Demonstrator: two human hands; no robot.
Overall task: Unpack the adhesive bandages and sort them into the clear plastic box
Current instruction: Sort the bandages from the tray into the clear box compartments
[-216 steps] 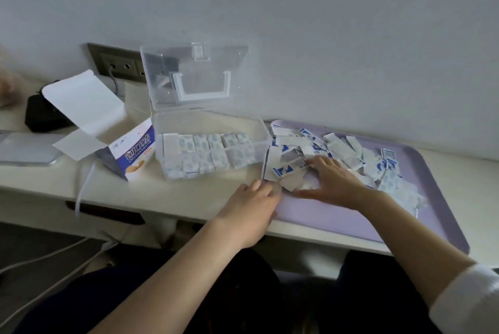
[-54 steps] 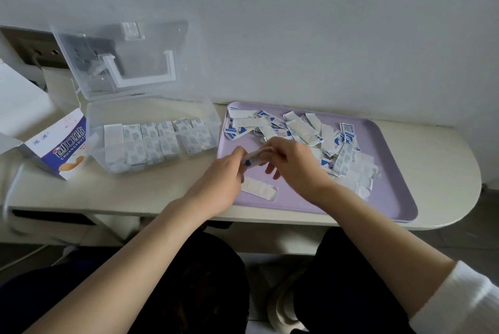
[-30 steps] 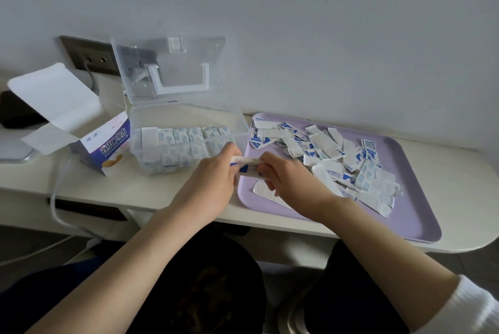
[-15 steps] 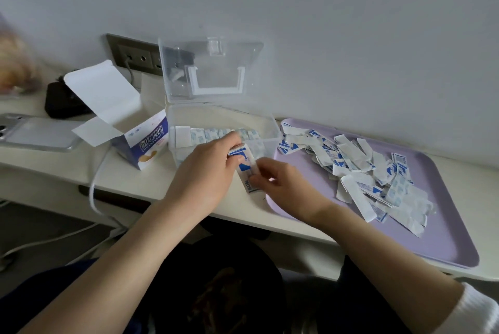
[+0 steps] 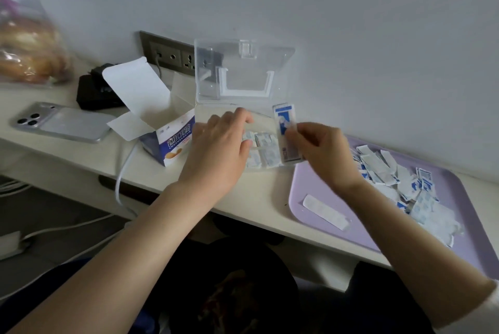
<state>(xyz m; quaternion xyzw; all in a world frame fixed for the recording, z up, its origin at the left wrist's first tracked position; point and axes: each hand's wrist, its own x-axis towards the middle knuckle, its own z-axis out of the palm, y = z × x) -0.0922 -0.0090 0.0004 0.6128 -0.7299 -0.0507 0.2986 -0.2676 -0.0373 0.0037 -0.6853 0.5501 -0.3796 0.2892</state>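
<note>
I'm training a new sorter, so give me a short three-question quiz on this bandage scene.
1. True or false: the left hand rests over the open clear plastic box.
2. Which hand pinches the upright wrapped bandage? A left, B right hand.
3. Fill in: the loose bandage pile lies on the purple ____.
Key: 1 true; 2 B; 3 tray.

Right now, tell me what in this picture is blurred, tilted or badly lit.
Head view: dim, flat light, no hard shadows; the bag at the frame's left is out of focus; the desk runs tilted; the print on the wrapped bandage in the right hand is soft; little glare on the clear box lid.
</note>
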